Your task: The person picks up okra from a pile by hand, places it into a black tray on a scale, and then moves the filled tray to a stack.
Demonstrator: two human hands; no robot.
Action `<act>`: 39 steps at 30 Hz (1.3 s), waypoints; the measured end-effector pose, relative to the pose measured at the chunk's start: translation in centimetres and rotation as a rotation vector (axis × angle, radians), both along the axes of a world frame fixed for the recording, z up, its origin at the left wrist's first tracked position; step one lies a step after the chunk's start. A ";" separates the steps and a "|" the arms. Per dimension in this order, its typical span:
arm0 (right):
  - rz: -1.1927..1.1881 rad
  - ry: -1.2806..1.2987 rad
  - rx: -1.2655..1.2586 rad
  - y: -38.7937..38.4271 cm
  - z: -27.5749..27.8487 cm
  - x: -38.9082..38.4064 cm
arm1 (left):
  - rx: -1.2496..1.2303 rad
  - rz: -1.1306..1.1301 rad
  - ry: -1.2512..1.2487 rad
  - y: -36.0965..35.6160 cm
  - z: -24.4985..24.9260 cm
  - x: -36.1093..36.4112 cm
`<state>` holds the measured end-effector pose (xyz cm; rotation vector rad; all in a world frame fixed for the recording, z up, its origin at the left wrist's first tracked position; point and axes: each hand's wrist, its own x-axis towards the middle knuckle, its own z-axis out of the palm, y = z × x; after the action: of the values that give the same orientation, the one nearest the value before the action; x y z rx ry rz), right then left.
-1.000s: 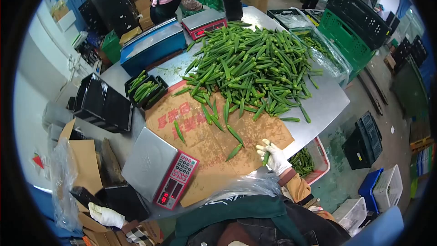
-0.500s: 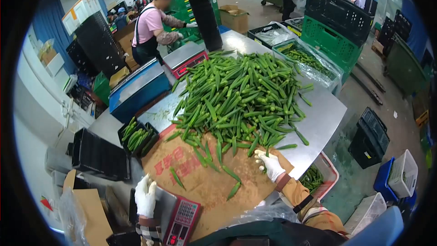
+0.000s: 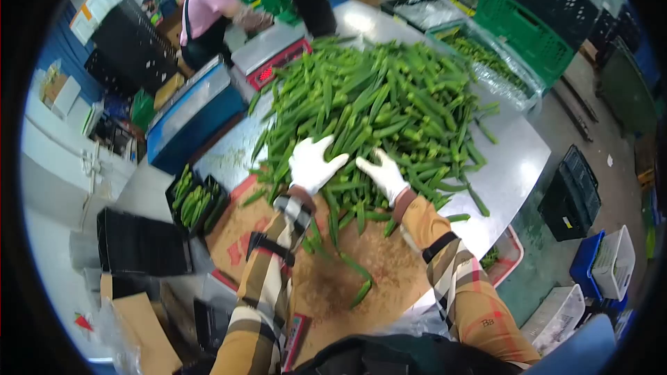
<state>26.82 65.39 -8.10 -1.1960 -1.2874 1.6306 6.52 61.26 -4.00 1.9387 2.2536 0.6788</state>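
Note:
A big heap of green okra (image 3: pixel 389 104) covers the middle of the metal table (image 3: pixel 511 146). My left hand (image 3: pixel 314 165), in a white glove, rests at the near side of the heap with its fingers spread. Close beside it, my right hand (image 3: pixel 384 175), also gloved in white, touches the okra with thumb and fingers apart. Neither hand grips a pod that I can see. Below my hands, a few loose pods lie on a brown cardboard sheet (image 3: pixel 333 292) with red print. My left sleeve mostly covers a red-edged scale (image 3: pixel 297 337).
A small black tray (image 3: pixel 221 208) of okra stands left, near a black crate (image 3: pixel 142 239). Another red scale (image 3: pixel 271 55) and a blue box (image 3: pixel 194 121) sit further back. Okra fills a plastic-lined crate (image 3: pixel 486 62) at back right. A co-worker in pink (image 3: pixel 208 10) stands back left.
Both hands have moved forward to the heap and close together, the left from beside the near scale, the right from the heap's near right edge. The view has shifted down.

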 end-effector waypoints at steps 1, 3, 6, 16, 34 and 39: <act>-0.002 -0.165 0.103 -0.2 0.2 0.0 | -0.082 0.037 0.038 -1.2 0.5 1.6; 0.100 -0.086 -0.003 0.6 -4.1 0.0 | -0.185 0.022 0.103 -3.1 0.4 3.4; 0.261 0.075 -0.111 -2.8 0.5 1.7 | -0.147 -0.033 0.071 -7.4 0.1 5.1; 0.185 0.046 -0.089 -17.7 -2.6 9.7 | -0.358 -0.209 0.077 -26.6 -1.8 9.0; -0.076 -0.709 0.450 -21.1 -3.3 17.7 | -0.052 0.307 -1.183 -36.6 -1.6 7.1; -0.004 -0.563 0.607 -17.7 -3.3 13.0 | 0.018 0.221 -1.192 -29.2 -0.1 2.7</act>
<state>39.78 47.68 -11.40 -1.2861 -1.9407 0.7957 9.26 32.07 -4.10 0.8030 1.6143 1.3761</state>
